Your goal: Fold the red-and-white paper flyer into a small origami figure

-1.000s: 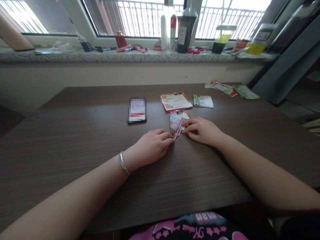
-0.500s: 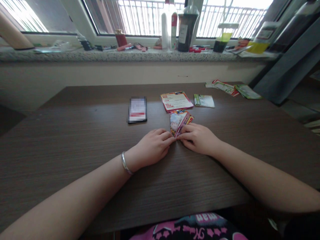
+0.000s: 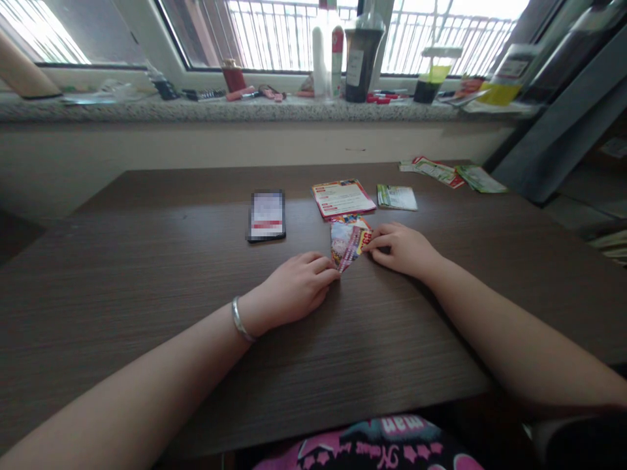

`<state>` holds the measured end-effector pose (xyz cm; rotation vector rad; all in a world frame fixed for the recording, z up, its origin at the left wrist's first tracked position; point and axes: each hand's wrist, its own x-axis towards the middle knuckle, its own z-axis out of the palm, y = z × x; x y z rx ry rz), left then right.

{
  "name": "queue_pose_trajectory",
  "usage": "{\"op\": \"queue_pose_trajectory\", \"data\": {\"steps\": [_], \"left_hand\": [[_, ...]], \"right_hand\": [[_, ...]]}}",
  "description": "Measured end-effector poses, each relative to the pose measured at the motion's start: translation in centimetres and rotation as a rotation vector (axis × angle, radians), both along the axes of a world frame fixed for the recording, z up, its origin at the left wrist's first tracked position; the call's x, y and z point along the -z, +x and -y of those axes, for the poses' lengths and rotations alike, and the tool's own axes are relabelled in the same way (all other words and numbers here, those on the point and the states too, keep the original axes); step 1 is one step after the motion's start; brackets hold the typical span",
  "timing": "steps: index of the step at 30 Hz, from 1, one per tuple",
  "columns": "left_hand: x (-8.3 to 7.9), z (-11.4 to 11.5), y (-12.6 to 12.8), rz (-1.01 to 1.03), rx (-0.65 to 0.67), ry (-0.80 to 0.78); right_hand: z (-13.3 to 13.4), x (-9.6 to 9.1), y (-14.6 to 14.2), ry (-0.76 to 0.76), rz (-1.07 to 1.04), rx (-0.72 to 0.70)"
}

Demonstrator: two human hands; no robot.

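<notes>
A small colourful leaflet, partly folded, lies on the dark wooden table. My left hand, with a silver bracelet on the wrist, rests on the table with curled fingers pressing the leaflet's near corner. My right hand has its fingertips pinched on the leaflet's right edge. Both hands touch the same paper from opposite sides.
A phone lies left of the leaflet. A red-and-white flyer and a green card lie behind it, more flyers at the far right. Bottles, cups and pens crowd the stone windowsill.
My right hand has slid away from me and to the right along the leaflet's edge, flattening its fold. My left hand has stayed on the near corner.
</notes>
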<state>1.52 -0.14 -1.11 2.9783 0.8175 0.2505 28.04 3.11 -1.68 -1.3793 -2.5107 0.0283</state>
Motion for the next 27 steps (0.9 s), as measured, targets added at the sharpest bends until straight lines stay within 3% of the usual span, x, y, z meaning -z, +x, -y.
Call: {"op": "queue_pose_trajectory", "data": {"steps": [14, 21, 27], "left_hand": [[0.1, -0.1, -0.5, 0.034, 0.021, -0.099], [-0.1, -0.1, -0.5, 0.009, 0.020, -0.100], [0.0, 0.0, -0.6, 0.019, 0.016, -0.080]], "right_hand": [[-1.5, 0.8, 2.4, -0.006, -0.013, 0.058], [-2.1, 1.2, 3.6, 0.012, 0.014, 0.214], [-1.3, 1.0, 2.2, 0.085, -0.074, 0.281]]}}
